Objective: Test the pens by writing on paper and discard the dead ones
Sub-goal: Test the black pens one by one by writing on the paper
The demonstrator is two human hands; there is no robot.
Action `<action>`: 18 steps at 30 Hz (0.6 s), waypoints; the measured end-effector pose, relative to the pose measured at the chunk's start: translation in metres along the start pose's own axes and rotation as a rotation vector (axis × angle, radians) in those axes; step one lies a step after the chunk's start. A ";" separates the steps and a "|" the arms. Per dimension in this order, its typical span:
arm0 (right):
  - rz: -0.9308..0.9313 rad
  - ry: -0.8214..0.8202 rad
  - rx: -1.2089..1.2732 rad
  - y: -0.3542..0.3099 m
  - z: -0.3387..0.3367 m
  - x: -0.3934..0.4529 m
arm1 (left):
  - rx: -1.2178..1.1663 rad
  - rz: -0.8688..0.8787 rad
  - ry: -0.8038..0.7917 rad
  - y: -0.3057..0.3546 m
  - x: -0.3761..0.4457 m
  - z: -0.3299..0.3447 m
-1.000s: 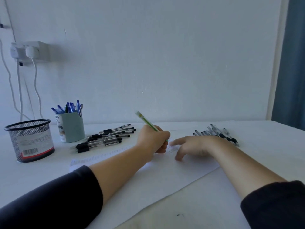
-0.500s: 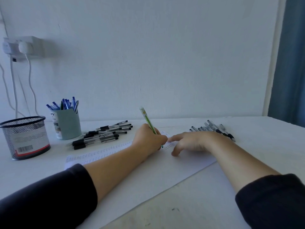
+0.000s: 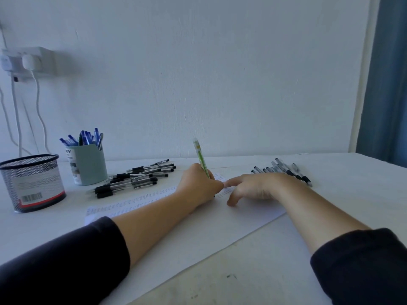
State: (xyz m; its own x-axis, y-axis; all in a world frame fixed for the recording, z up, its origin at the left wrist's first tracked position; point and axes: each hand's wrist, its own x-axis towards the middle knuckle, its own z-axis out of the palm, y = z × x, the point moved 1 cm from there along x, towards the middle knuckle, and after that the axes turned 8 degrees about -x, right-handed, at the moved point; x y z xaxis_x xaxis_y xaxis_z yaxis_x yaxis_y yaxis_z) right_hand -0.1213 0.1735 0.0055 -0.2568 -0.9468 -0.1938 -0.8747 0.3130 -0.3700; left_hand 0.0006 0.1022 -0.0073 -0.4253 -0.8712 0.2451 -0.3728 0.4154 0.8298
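My left hand (image 3: 199,186) grips a green pen (image 3: 200,158), which stands nearly upright with its tip down on the white paper (image 3: 198,227). Rows of small written marks run along the paper's far edge. My right hand (image 3: 255,187) lies flat on the paper just right of the pen tip, its fingers spread and relaxed. A pile of black-capped pens (image 3: 136,178) lies left of the paper. A second row of pens (image 3: 284,169) lies behind my right hand.
A black mesh basket (image 3: 32,182) stands at the far left. Beside it a pale green cup (image 3: 88,165) holds several blue pens. A wall socket with white cables (image 3: 26,60) sits above them. A blue curtain (image 3: 389,84) hangs at the right.
The green pen has tipped from a left lean to more upright as my left hand writes. My right hand stays on the paper. The view has shifted slightly.
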 end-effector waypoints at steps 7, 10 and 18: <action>-0.010 -0.007 0.006 0.001 0.000 0.001 | 0.005 0.028 -0.005 -0.002 -0.001 0.001; -0.007 -0.002 0.005 0.001 0.000 0.001 | 0.013 0.028 0.002 -0.001 0.000 0.000; -0.007 -0.008 0.015 0.003 0.001 0.005 | 0.035 0.035 -0.014 -0.001 -0.002 0.001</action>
State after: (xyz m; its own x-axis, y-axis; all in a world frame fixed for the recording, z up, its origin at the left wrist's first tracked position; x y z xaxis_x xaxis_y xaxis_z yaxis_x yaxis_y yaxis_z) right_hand -0.1244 0.1702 0.0028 -0.2471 -0.9484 -0.1986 -0.8703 0.3074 -0.3849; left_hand 0.0010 0.1036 -0.0088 -0.4497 -0.8526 0.2661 -0.3866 0.4544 0.8026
